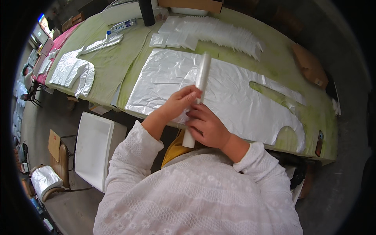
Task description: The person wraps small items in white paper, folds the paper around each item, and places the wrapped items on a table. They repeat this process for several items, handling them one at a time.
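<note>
A long white roll of thin plastic (203,73), or a tube wrapped in it, lies across a spread translucent plastic apron (235,91). Its near end sticks out past the table edge towards my body. My left hand (183,100) pinches at the middle of the roll, fingertips bent against it. Just below, my right hand (207,124) lies over the roll with its fingers curled around it. Slight blur and the fingers themselves hide the exact contact. The apron's wide part lies left of the roll; its cut-out neck and strap end extends right.
Overlapping folded plastic packets (217,29) line the back of the green-covered table (117,63). Another plastic apron (69,69) lies at left, near a water bottle (122,26) and a black cylinder (146,13). A phone (319,143) rests at the right edge. A white foam box (94,149) stands below left, beside a chair (60,164).
</note>
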### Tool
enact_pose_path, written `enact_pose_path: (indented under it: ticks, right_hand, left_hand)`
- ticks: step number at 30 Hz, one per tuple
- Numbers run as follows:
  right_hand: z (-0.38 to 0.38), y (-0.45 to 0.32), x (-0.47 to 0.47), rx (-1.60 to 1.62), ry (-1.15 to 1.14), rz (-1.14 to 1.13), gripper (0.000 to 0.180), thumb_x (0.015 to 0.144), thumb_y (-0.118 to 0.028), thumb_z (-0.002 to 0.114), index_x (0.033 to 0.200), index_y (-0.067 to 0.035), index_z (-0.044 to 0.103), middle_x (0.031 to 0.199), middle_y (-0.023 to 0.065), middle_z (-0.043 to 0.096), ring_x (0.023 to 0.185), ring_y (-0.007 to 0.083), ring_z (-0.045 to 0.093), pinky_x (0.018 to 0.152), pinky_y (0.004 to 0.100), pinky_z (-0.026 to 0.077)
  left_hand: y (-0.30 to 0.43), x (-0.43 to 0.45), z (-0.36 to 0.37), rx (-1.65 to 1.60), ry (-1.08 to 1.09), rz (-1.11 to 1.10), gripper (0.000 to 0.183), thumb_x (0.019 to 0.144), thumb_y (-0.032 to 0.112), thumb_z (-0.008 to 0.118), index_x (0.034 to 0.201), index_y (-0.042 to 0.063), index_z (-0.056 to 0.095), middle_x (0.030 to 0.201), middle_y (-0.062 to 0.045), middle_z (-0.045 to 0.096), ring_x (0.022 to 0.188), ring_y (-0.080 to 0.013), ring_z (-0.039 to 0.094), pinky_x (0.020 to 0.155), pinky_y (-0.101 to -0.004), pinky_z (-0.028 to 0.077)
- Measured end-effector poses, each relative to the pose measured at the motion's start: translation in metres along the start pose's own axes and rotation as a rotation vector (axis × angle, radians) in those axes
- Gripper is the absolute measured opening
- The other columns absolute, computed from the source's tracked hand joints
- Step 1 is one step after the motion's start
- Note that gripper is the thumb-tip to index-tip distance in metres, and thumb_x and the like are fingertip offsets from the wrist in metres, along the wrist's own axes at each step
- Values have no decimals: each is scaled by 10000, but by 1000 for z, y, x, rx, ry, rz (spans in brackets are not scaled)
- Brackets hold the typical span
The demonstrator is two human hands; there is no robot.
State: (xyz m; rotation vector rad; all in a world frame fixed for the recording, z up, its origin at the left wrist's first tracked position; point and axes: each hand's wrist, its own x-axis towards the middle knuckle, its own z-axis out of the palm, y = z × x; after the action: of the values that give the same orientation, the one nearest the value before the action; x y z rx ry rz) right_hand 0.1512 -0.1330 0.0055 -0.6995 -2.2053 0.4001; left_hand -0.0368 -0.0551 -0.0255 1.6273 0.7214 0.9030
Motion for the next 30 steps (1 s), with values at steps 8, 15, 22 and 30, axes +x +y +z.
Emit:
enact_pose_path:
  ticks: [8, 15, 22, 30]
  right_hand:
    - [23, -5, 29, 286, -115, -31, 166, 768, -22, 721, 927, -65, 729, 937, 94, 703, 956, 327, 648, 916, 473, 519]
    - [-3, -27, -18, 234, 9, 62, 210, 773, 1, 727, 968, -79, 729, 991, 94, 713, 1017, 301, 669, 1058, 514, 471]
    - [-12, -31, -33, 239, -1, 109, 197, 781, 3, 727, 963, -73, 727, 974, 102, 717, 999, 306, 675, 1011, 486, 502]
    - [-13, -31, -48, 290, 7, 128, 213, 774, 49, 712, 966, -44, 717, 962, 116, 719, 958, 303, 685, 973, 448, 525]
  left_hand:
    - [25, -19, -35, 638, -181, 69, 343, 1002, 411, 565, 1212, 198, 733, 1595, -47, 423, 1543, -408, 133, 1237, -532, 139]
    - [36, -57, -65, 956, 402, 167, 237, 773, 227, 830, 911, 134, 661, 1409, -74, 595, 1456, -430, 346, 1189, -579, 231]
    - [65, -57, -49, 815, 242, -237, 397, 802, 81, 694, 1197, 116, 671, 1434, -110, 562, 1397, -374, 436, 1160, -498, 348]
    - [33, -51, -77, 1139, 329, -380, 698, 909, 252, 650, 1537, 108, 381, 1610, -140, 342, 1496, -372, 289, 1217, -452, 280]
